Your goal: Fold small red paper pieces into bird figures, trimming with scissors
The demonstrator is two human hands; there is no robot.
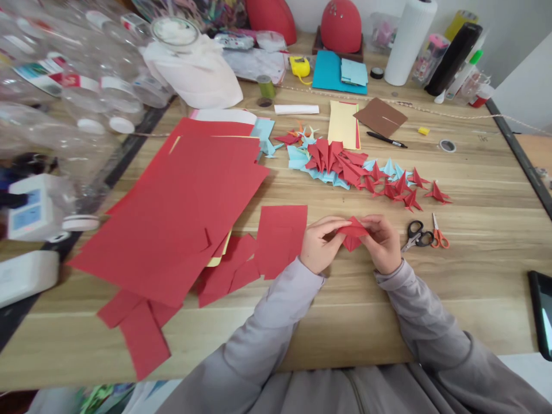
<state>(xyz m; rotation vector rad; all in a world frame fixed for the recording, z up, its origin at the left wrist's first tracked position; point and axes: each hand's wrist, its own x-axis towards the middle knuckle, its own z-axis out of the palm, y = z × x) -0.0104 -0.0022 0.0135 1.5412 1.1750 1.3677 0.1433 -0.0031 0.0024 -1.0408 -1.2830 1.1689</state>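
Between my two hands is a small piece of folded red paper (352,231), diamond-shaped with a point toward me. My left hand (322,242) pinches its left side, thumb and fingers together. On the opposite side my right hand (383,242) grips the paper the same way. Some of the folds are hidden behind my fingers. Just left of my left hand lies a red paper rectangle (281,238). Black-handled scissors (416,234) and orange-handled scissors (439,234) rest to the right of my right hand. Beyond my hands sit several folded red paper cranes (399,187).
Large red sheets (185,207) are stacked at left, with red offcuts (144,336) nearer me. Further back are a black pen (387,140), a brown square (380,117), yellow paper (342,123), a tape measure (300,66) and a tape roll (447,145). Plastic bottles (81,86) crowd the far left.
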